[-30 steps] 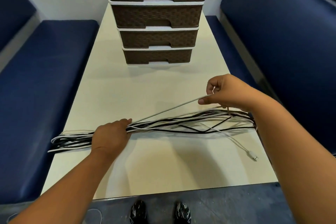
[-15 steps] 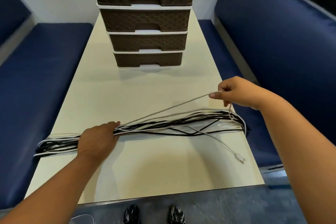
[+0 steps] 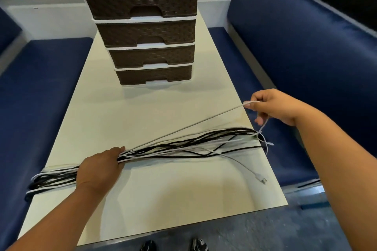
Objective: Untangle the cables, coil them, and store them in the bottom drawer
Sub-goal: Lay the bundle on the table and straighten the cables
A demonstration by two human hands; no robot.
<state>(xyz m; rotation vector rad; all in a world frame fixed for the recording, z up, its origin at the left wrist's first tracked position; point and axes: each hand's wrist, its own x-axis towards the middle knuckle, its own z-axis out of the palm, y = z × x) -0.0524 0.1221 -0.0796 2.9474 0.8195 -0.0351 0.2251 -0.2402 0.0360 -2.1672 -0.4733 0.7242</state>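
Note:
A long bundle of black and white cables [image 3: 183, 146] lies across the cream table [image 3: 163, 199] from its left edge to its right edge. My left hand [image 3: 100, 167] presses down on the bundle left of centre, fingers over the strands. My right hand [image 3: 271, 107] is raised above the bundle's right end and pinches a grey-white cable [image 3: 183, 128], pulled taut from under my left hand. A white cable with a USB plug [image 3: 262, 179] trails toward the near right corner. The brown drawer unit stands at the far end, its bottom drawer [image 3: 155, 76] closed.
Blue padded benches [image 3: 36, 91] run along both sides of the table, and the right bench has a tall blue backrest [image 3: 306, 47]. My shoes [image 3: 173, 245] show below the table's near edge. Green plants are at the top right.
My right hand has drawn the grey-white cable farther right and higher, away from the bundle. My left hand stays on the bundle. The camera has tilted, so the drawer unit appears closer.

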